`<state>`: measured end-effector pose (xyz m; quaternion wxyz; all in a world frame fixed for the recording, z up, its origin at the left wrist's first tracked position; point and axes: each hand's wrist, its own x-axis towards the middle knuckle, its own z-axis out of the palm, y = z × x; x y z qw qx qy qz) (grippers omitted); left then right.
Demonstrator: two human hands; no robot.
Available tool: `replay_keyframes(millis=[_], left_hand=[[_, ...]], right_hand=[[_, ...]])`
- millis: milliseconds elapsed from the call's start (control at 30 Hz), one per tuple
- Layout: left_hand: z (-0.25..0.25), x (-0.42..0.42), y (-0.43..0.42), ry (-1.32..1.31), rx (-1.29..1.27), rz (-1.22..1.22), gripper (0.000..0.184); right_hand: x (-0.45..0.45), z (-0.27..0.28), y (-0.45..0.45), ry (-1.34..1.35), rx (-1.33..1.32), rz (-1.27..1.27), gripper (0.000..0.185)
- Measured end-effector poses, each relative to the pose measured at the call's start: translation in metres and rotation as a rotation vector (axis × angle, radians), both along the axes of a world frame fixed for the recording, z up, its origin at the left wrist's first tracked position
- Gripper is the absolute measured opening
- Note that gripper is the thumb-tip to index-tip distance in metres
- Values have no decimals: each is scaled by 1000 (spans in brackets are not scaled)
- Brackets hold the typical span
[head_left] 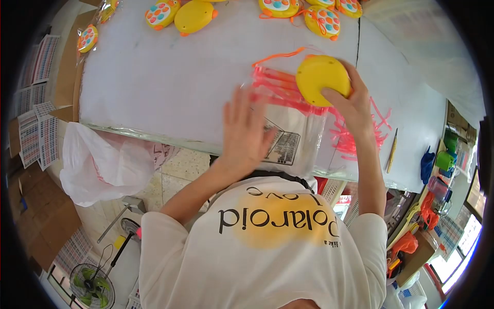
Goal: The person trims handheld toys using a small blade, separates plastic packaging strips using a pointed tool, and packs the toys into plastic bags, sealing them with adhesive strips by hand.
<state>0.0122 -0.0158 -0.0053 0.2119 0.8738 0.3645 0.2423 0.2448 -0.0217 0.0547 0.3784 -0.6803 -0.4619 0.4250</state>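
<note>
My right hand (355, 100) grips a yellow oval toy (320, 80), thumb on its plain yellow face and fingers behind it. An orange cord (280, 55) trails to the left of the toy. My left hand (244, 131) is over the table edge with its fingers stretched out and slightly blurred, holding nothing I can see. Beneath and between the hands lie pink-red strips in clear plastic (278, 85). Next to my left hand is a pale bag with a dark printed drawing (288, 147). More loose pink straps (355, 136) lie under my right forearm.
Several similar yellow toys with coloured dots (322, 21) lie along the far side of the white table (170, 77). A thin yellowish tool (392, 150) rests at the right. A white plastic bag (110, 165) hangs at the left front edge; a fan (91, 286) stands below.
</note>
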Motion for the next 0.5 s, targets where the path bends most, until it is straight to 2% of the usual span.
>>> replay_keyframes(millis=[67,100,167,200,267,400,467,500], left_hand=[[3,-17,14,10,-5,140,58],[2,-24,13,18,-8,141,58],[0,-32,10,-17,-175,165,52],[-2,-32,7,-8,-178,160,52],[-6,-32,-1,-52,-395,240,41],[-5,-27,-15,-112,-297,227,30],[-2,-33,-19,0,-356,170,26],[-1,-35,-17,0,-349,171,26]], right_hand=[[7,-16,-30,140,53,-156,53],[4,-21,-46,148,49,-156,53],[-2,-29,-73,381,21,-379,48],[-5,-37,-81,388,17,-386,48],[-11,-48,-95,646,77,-497,47],[-11,-46,-97,680,74,-495,49],[-5,-43,-95,480,17,-380,50],[-2,-37,-91,482,24,-378,50]])
